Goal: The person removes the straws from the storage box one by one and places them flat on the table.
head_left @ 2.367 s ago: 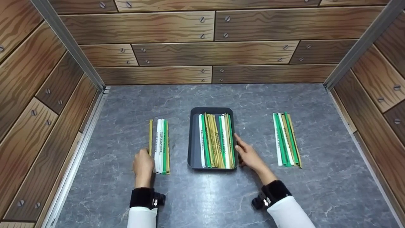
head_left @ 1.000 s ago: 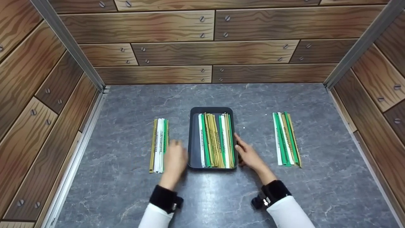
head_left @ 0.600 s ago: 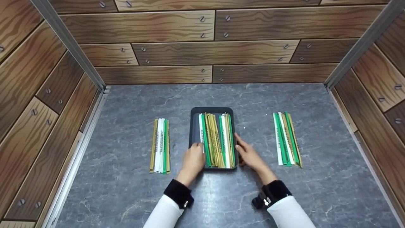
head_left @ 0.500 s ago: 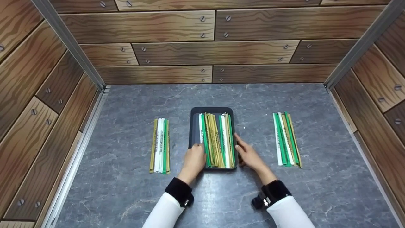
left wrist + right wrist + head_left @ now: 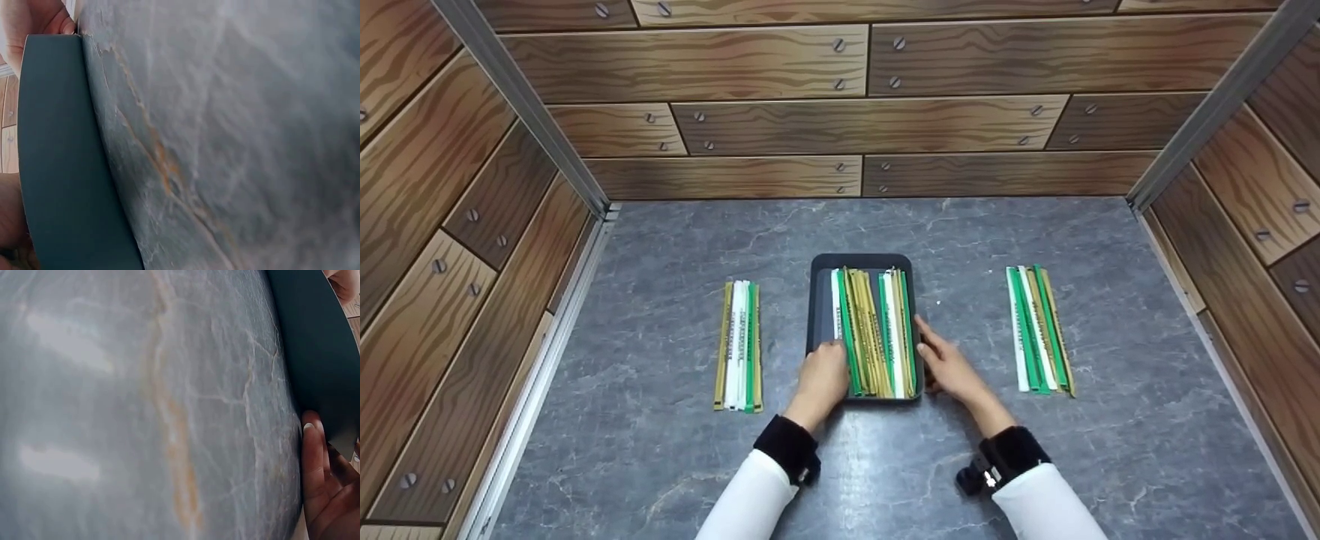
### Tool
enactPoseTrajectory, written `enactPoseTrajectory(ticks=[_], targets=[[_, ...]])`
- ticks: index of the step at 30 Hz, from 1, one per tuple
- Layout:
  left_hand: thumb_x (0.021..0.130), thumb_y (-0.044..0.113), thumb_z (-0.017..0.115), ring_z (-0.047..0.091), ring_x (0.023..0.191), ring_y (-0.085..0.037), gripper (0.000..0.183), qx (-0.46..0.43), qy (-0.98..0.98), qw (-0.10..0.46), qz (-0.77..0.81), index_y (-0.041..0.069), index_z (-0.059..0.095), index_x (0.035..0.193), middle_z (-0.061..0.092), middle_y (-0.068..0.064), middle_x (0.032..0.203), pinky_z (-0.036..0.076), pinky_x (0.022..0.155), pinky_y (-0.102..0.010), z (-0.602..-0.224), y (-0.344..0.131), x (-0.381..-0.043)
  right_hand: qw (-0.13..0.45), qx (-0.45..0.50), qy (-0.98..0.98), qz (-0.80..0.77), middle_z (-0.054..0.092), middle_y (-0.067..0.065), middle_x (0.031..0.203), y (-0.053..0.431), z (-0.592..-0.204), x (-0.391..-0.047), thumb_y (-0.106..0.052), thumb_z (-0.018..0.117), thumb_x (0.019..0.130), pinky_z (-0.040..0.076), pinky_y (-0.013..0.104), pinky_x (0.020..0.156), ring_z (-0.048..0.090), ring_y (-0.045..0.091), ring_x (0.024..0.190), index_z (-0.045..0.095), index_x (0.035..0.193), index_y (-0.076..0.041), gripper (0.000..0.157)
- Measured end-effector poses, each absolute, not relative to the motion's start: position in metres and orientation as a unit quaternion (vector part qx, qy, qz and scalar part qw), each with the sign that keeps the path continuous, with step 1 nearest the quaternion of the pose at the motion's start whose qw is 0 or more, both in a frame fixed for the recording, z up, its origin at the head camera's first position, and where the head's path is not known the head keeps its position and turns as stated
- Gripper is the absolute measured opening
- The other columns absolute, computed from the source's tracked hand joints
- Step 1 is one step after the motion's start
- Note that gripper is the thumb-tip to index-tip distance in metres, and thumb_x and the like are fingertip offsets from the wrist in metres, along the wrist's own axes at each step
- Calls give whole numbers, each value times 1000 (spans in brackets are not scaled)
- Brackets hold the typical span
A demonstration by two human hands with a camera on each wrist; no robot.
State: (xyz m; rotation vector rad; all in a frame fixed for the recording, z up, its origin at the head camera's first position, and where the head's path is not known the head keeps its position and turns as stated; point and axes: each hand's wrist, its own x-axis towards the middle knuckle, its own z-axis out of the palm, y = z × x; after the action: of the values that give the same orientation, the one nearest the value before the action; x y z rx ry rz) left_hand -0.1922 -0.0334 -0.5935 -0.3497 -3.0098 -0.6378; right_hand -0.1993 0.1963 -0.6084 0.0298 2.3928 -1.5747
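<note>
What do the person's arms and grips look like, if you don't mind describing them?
The sleeves are white. Beyond each is a wide black band with a small black camera attached, the right one showing a silvery patch. The left grip and right grip are bare, without gloves.

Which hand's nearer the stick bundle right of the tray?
Right. The right hand is at the right side of the tray, between it and the stick bundle; the left hand is farther off, over the tray's near left corner.
</note>
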Motion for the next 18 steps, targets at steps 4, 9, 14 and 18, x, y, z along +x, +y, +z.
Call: enactPoseTrajectory(ticks=[4,9,14,18], targets=[[81,-4,64,66,72,-38,7,-117,-970,26,-214,-4,65,88,66,-19,81,55,62,-47,-594,-34,-192,137,7,828,-543,33,28,150,197,-609,-200,-20,46,105,53,37,49,45,15,53,26,156,-30,56],[79,-5,63,66,69,-39,4,-116,-969,31,-218,-3,62,83,65,-21,77,54,59,-47,-593,-35,-192,141,7,828,-542,30,28,153,197,-609,-200,-21,45,105,53,37,50,43,13,53,25,156,-33,56],[80,-6,61,66,66,-39,7,-107,-968,30,-226,-5,62,87,64,-22,74,54,56,-46,-591,-38,-190,137,1,829,-543,35,28,149,197,-610,-200,-20,46,105,53,38,48,43,13,51,27,156,-30,55],[80,-7,59,66,67,-39,15,-99,-966,33,-238,-7,63,95,64,-23,74,54,55,-46,-586,-40,-189,134,-8,826,-547,39,27,146,197,-610,-198,-21,46,105,52,39,48,42,13,50,27,156,-27,55]])
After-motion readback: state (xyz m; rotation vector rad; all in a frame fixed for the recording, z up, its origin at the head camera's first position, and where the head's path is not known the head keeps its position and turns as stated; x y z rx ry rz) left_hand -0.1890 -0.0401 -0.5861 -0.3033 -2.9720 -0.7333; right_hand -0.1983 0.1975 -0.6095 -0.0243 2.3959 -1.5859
